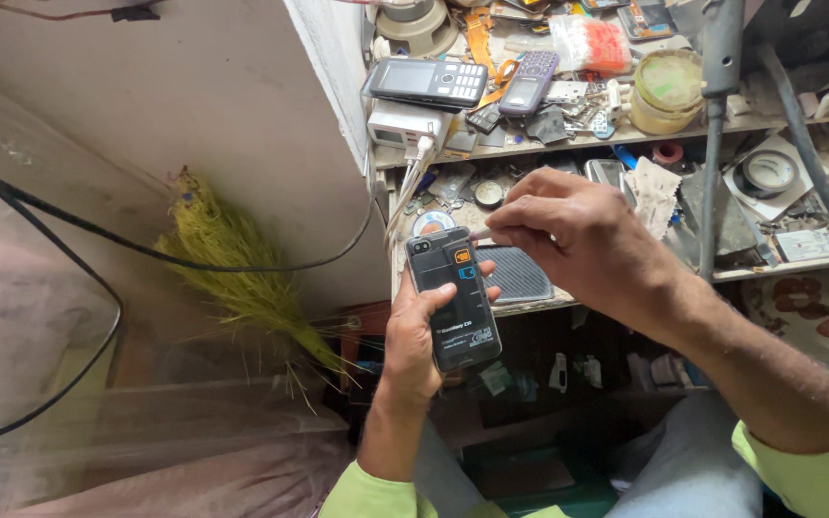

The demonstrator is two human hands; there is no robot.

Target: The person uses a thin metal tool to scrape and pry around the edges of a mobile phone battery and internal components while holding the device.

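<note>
My left hand (414, 336) holds a small black phone (453, 297) upright with its back cover off, showing the battery bay and card slots. My right hand (568, 235) hovers just above the phone's top edge, its fingers pinched on a thin pale tool (482, 233) whose tip touches the phone's upper part near an orange slot. Both arms wear yellow-green sleeves.
Cluttered shelves (616, 139) behind hold a black keypad phone (426, 82), a purple keypad phone (528, 82), a white charger (405, 123), a round tub (669, 91), tape rolls and parts. A yellow broom (232, 269) leans by the wall at left. Black cables (79, 230) cross the left side.
</note>
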